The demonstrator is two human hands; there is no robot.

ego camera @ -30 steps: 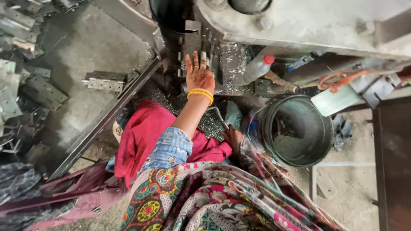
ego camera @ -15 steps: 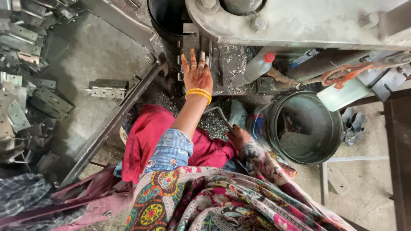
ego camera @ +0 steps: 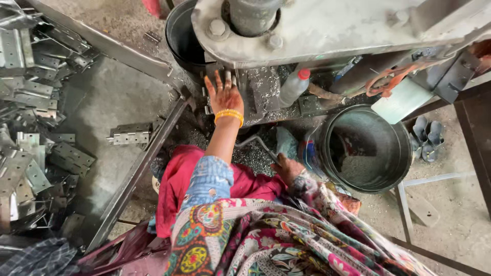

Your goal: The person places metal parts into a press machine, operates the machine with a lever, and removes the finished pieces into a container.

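Left hand [ego camera: 223, 96] stretched forward, fingers spread flat on metal piece [ego camera: 215, 110] beneath grey press [ego camera: 327, 30]. Right hand [ego camera: 287, 167] low, curled around bent rod [ego camera: 255, 141]. Dark bucket [ego camera: 365, 148] at three o'clock; hinge pile [ego camera: 36, 128] at nine o'clock.

Grey metal piece [ego camera: 221, 76] flat under the press, beneath spread fingers [ego camera: 219, 82]

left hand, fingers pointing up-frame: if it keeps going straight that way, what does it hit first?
Probably the grey machine body. The left hand lies spread on the chip-strewn machine bed, fingertips already at the lower edge of that overhanging casting. Depth is unclear from above, so it might slide underneath instead, toward the black bucket behind.
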